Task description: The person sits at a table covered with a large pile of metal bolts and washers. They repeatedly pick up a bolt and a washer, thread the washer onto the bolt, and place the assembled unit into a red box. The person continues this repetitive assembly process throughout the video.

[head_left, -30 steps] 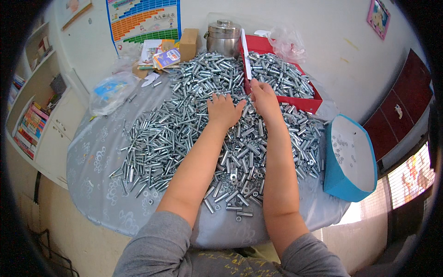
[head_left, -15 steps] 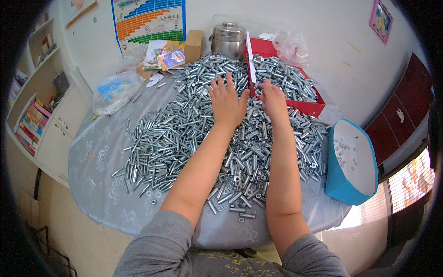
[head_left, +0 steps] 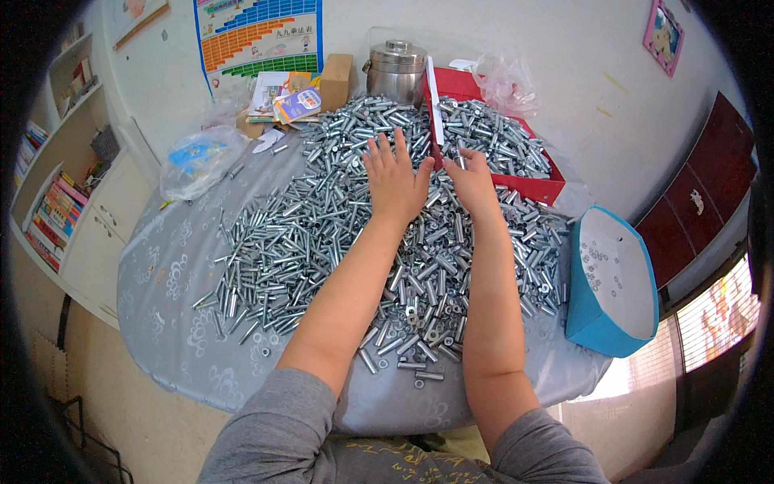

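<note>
Since a second ago, both hands have slid farther up the pile of metal sleeves (head_left: 322, 242) toward the red tray (head_left: 532, 187). The left hand (head_left: 395, 179) lies open and flat, fingers spread; the right hand (head_left: 470, 181) rests open too, gripping nothing.

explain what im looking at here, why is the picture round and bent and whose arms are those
The picture comes from a wide fisheye camera worn on a person's head, looking down at their own work. That lens bends straight edges toward the rim, which gives the round, warped look. There is no machine: the two bare forearms coming in from the bottom belong to the wearer.

The left hand lies flat with fingers spread on a big heap of small silvery metal tubes, which covers a round table with a grey patterned cloth. The right hand rests on the heap too, by the edge of a red tray also full of tubes. Neither hand clearly grips anything.

Around them: a blue container with a few small washers inside, a steel pot with lid, a small cardboard box, and a clear plastic bag.
</note>
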